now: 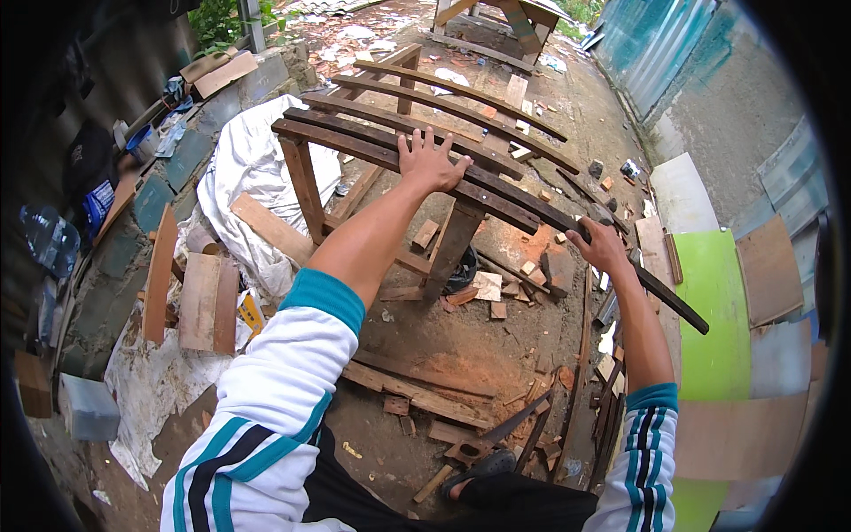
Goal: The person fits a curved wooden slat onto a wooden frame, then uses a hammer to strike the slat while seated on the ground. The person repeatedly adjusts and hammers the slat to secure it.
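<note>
A long dark wooden strip [669, 303] runs slantwise across a wooden stand and juts out past its right side. My right hand [604, 246] is closed round this strip near its right end. My left hand [429, 163] lies with fingers spread on the dark strips at the stand's near side, pressing down from above. The stand has brown upright legs [303, 188] and rails. Farther back on it, other dark strips [461, 115] lie roughly side by side. What is under my left palm is hidden.
A handsaw [521, 418] lies by my foot among offcuts and sawdust. White sheeting [253, 160] and boards [202, 301] are at the left, with a plastic bottle [49, 239]. Green and pale panels [714, 310] line the right wall. Another wooden table [496, 31] stands far back.
</note>
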### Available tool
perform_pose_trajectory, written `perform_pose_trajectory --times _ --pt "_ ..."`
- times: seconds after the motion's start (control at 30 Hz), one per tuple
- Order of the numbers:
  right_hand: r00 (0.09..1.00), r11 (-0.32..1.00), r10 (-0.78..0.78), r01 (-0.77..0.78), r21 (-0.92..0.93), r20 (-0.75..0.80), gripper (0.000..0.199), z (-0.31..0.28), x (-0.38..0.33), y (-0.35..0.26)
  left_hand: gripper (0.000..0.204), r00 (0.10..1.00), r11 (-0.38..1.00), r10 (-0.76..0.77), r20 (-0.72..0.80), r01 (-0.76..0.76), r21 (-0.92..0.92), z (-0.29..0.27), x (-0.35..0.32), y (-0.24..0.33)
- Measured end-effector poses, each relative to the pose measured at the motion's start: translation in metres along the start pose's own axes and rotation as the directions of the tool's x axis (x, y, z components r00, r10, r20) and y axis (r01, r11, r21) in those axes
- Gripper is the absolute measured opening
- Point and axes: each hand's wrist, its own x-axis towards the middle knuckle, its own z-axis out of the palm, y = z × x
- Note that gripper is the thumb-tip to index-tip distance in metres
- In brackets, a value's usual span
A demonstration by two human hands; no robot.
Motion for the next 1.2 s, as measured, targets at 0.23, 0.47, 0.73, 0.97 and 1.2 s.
perform_pose_trajectory --times 0.23,0.47,0.73,0.97,1.2 --pt "0.981 0.995 -0.097 0.09 -0.05 -0.169 0.059 0.014 0.005 -0.046 0.075 0.999 1.0 -0.015 0.034 0.015 0.012 -0.005 0.001 -0.001" --pt "0.978 0.998 0.036 -0.046 -0.042 -0.208 0.056 0.036 0.02 -0.072 0.077 1.0 1.0 -0.016 0.024 0.016 0.024 -0.004 0.001 0.0" --pt "1.0 0.999 0.03 -0.03 0.042 -0.006 0.056 0.024 0.031 -0.067 0.077 1.0 1.0 -0.016 0.013 0.016 0.008 -0.004 0.001 0.001" --pt "0.999 1.0 0.027 -0.027 0.0 -0.018 0.058 0.025 0.033 -0.074 0.077 1.0 1.0 -0.017 0.007 0.017 0.014 -0.004 0.003 -0.004" --pt "0.999 1.0 0.009 -0.008 0.009 -0.044 0.057 0.023 0.026 -0.072 0.077 1.0 1.0 -0.014 -0.012 0.014 -0.011 -0.007 0.0 -0.001"
